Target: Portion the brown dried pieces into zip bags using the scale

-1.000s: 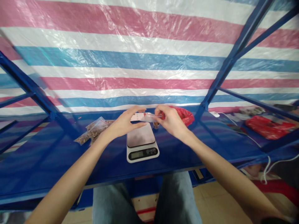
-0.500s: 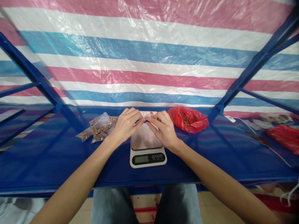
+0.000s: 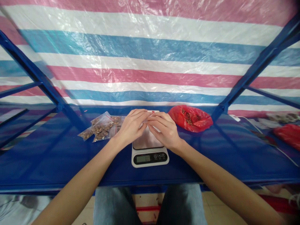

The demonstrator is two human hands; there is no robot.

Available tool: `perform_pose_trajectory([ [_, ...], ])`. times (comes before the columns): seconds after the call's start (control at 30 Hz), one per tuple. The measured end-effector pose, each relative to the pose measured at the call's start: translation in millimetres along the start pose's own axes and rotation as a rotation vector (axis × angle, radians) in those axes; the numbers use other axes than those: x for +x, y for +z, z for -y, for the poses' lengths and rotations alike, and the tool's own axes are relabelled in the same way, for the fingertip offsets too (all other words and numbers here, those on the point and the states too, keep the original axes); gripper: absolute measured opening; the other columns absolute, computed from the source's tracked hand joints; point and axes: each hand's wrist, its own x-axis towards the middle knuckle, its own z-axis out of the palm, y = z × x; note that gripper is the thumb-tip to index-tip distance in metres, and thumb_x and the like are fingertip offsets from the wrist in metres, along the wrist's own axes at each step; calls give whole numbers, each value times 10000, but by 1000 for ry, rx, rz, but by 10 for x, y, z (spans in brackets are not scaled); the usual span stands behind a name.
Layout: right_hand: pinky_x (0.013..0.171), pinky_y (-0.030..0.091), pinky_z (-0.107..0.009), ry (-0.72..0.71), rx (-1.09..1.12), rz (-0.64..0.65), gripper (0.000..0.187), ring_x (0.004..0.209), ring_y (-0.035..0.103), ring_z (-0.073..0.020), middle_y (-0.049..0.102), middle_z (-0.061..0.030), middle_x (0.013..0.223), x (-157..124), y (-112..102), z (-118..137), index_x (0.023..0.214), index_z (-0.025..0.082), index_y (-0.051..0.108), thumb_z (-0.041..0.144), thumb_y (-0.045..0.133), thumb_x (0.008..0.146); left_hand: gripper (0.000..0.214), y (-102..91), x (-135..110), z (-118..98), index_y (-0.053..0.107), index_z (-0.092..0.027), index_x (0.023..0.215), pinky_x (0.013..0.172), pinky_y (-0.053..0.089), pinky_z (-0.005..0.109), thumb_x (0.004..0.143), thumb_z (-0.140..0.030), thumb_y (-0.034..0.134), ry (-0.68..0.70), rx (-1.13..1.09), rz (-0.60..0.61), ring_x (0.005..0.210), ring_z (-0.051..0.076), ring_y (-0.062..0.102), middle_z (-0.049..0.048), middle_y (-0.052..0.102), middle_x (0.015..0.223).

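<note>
The single view is worn on the person's head, looking forward and down from above the lap. It faces a striped tarpaulin [image 3: 150,53] across a blue worktop [image 3: 47,162], sitting fairly close over the left hand [image 3: 132,125] and right hand [image 3: 165,129], with the person's jeans [image 3: 112,206] along the bottom edge.

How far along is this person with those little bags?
Done: filled clear zip bags lie beside the digital scale. In hand: the left hand and right hand press a small pale packet above it. Remaining: brown pieces in the red plastic bag.
</note>
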Motion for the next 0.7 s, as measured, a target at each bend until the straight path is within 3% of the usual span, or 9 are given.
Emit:
perform_pose_trajectory([
  [0.23, 988, 609, -480, -113, 57, 90, 220, 1127, 731, -256, 795, -78, 1187, 13, -5, 8, 1028, 260, 757, 151, 569, 995, 477, -17, 22, -33, 659, -204, 1278, 1031, 524, 487, 835, -62, 550, -54, -91, 3, 1209, 276, 669, 106, 749, 1239],
  [0.47, 1056, 565, -491, -139, -47, 180, 399, 1251, 676, -294, 738, -161, 1306, 54, -3, 14, 1327, 169, 695, 101, 514, 978, 429, -95, 33, 6, 623, -154, 1287, 1009, 500, 505, 866, -128, 548, 23, 140, 76, 1129, 324, 598, 146, 689, 1140],
  [0.7, 1072, 533, -469, -219, -170, 402, 279, 1252, 632, -287, 735, -150, 1228, 77, 16, 63, 1188, 168, 710, 96, 564, 961, 432, -98, 49, -40, 624, -158, 1271, 1119, 460, 504, 857, -73, 534, 166, 185, 122, 1230, 324, 588, 143, 697, 1186],
])
